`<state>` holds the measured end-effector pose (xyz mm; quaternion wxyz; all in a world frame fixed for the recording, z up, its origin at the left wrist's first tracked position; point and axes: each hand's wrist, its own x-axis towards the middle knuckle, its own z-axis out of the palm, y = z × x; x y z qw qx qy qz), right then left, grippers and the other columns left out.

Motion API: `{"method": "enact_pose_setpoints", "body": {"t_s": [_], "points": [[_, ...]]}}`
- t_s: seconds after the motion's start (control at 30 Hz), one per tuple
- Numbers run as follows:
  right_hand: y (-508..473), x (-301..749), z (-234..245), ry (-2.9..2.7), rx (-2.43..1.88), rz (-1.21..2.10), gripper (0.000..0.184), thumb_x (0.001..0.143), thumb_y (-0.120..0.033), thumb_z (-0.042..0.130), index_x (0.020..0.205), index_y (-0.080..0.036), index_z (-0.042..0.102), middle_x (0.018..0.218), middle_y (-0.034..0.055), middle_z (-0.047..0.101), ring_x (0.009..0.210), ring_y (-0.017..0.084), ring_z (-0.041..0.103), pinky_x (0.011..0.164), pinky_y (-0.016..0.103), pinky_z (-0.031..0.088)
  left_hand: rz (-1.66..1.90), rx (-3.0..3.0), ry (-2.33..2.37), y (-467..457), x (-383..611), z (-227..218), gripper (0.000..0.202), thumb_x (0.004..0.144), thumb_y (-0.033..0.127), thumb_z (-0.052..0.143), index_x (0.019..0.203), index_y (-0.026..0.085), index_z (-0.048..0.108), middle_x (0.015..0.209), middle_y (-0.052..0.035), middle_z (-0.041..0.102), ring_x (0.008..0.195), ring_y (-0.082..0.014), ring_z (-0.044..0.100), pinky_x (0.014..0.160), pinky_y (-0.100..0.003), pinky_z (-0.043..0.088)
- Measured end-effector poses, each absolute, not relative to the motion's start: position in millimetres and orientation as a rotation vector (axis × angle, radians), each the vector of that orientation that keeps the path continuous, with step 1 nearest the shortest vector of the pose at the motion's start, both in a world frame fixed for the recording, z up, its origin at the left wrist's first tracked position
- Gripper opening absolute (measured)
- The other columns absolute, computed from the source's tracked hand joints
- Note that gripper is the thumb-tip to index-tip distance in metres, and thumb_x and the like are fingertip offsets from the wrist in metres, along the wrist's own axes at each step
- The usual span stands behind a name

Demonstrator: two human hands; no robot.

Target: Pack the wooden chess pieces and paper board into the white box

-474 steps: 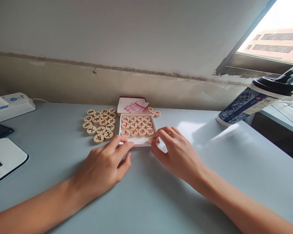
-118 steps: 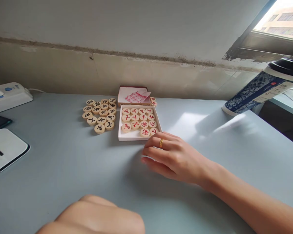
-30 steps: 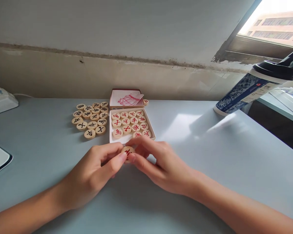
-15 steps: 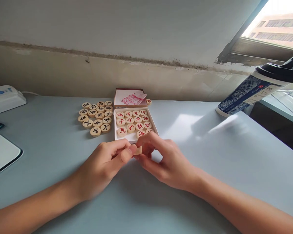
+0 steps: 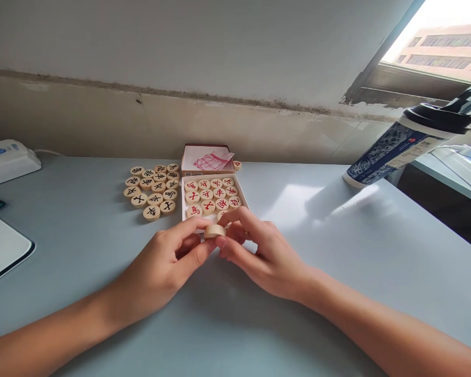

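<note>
A round wooden chess piece [image 5: 214,231] is pinched between the fingertips of my left hand [image 5: 163,269] and my right hand [image 5: 262,256], just in front of a shallow white box [image 5: 183,209]. The piece shows its plain edge. Inside the box lie several wooden pieces with red characters [image 5: 210,196]. Left of the box, several pieces with black characters [image 5: 151,191] sit in rows on the grey table [image 5: 102,262]. One loose red piece [image 5: 237,165] rests behind the box by the lid.
A box lid holding a folded red-lined sheet [image 5: 208,158] stands behind the white box. A blue-and-white cup with a black lid [image 5: 406,144] is at the right edge. White devices [image 5: 8,162] and a white pad [image 5: 2,251] lie at the left.
Both hands have carried the piece a little up and toward the box; it has turned from showing its red face to showing its edge.
</note>
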<state>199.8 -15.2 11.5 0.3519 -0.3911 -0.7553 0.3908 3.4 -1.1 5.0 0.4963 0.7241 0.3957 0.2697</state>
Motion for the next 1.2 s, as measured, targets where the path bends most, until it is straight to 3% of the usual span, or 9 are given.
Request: {"method": "enact_pose_setpoints", "body": {"t_s": [0.13, 0.3, 0.47, 0.6, 0.77, 0.9, 1.03, 1.2], "points": [[-15.7, 199.4, 11.8, -1.992, -1.001, 0.895, 0.003, 0.093, -0.02, 0.049, 0.095, -0.02, 0.047, 0.069, -0.0041, 0.059, 0.06, 0.009, 0.054, 0.055, 0.022, 0.042, 0.669, 1.802, 1.026, -0.9, 4.6, 3.2, 0.025, 0.092, 0.044, 0.053, 0.105, 0.024, 0.06, 0.062, 0.0047, 0.05, 0.053, -0.0093, 0.042, 0.047, -0.018, 0.036], [-15.7, 201.2, 7.8, -2.028, -0.941, 0.69, 0.017, 0.087, -0.008, 0.054, 0.101, -0.018, 0.051, 0.083, -0.0006, 0.063, 0.07, 0.008, 0.057, 0.06, 0.019, 0.045, 0.627, 1.706, 1.051, -3.9, 3.3, 7.6, 0.035, 0.092, 0.046, 0.052, 0.118, 0.024, 0.053, 0.057, 0.0064, 0.043, 0.053, -0.0117, 0.043, 0.049, -0.02, 0.038], [-15.9, 203.5, 1.3, -2.155, -0.948, 0.509, 0.016, 0.087, -0.009, 0.055, 0.101, -0.017, 0.057, 0.083, 0.0005, 0.067, 0.064, 0.008, 0.057, 0.057, 0.019, 0.046, 0.628, 1.683, 1.048, -3.9, 3.0, 9.1, 0.03, 0.089, 0.05, 0.056, 0.107, 0.025, 0.057, 0.056, 0.0079, 0.037, 0.052, -0.0092, 0.035, 0.047, -0.018, 0.031], [-15.5, 203.6, 0.1, -2.154, -0.966, 0.428, 0.015, 0.088, -0.008, 0.053, 0.099, -0.017, 0.058, 0.084, 0.0009, 0.069, 0.064, 0.009, 0.059, 0.056, 0.02, 0.046, 0.653, 1.694, 1.059, -4.0, 2.3, 5.5, 0.023, 0.089, 0.044, 0.06, 0.104, 0.027, 0.057, 0.054, 0.0098, 0.033, 0.049, -0.0074, 0.032, 0.045, -0.016, 0.028], [-9.5, 206.7, 3.4, -2.084, -0.911, 0.259, 0.028, 0.088, -0.002, 0.051, 0.11, -0.018, 0.053, 0.096, 0.0029, 0.064, 0.078, 0.01, 0.06, 0.07, 0.022, 0.05, 0.887, 2.075, 1.071, -2.1, -1.2, 2.5, 0.02, 0.091, 0.033, 0.061, 0.11, 0.03, 0.056, 0.055, 0.0104, 0.038, 0.047, -0.0067, 0.039, 0.048, -0.016, 0.034], [-4.8, 208.9, 5.8, -1.992, -0.986, 0.175, 0.025, 0.088, -0.003, 0.052, 0.109, -0.017, 0.053, 0.096, 0.0032, 0.061, 0.078, 0.009, 0.058, 0.07, 0.023, 0.05, 1.135, 2.735, 0.956, 10.4, -4.5, 0.9, 0.025, 0.089, 0.021, 0.064, 0.113, 0.023, 0.059, 0.074, 0.0039, 0.058, 0.066, -0.0121, 0.052, 0.072, -0.028, 0.043], [-4.0, 208.2, 5.5, -1.975, -1.03, 0.175, 0.023, 0.088, -0.005, 0.053, 0.107, -0.018, 0.054, 0.095, 0.0028, 0.061, 0.081, 0.01, 0.058, 0.073, 0.023, 0.051, 1.048, 2.833, 1.121, 23.3, -5.8, -1.7, 0.021, 0.092, 0.022, 0.059, 0.112, 0.017, 0.062, 0.092, -0.0047, 0.062, 0.088, -0.02, 0.057, 0.083, -0.034, 0.043], [-4.6, 207.4, 5.0, -1.994, -1.049, 0.187, 0.019, 0.088, -0.006, 0.053, 0.103, -0.018, 0.056, 0.093, 0.0028, 0.061, 0.081, 0.012, 0.057, 0.072, 0.025, 0.05, 0.941, 2.797, 1.171, 25.6, -5.3, -4.1, 0.018, 0.095, 0.023, 0.054, 0.11, 0.018, 0.063, 0.1, -0.0047, 0.063, 0.094, -0.0207, 0.056, 0.086, -0.035, 0.042]]}}
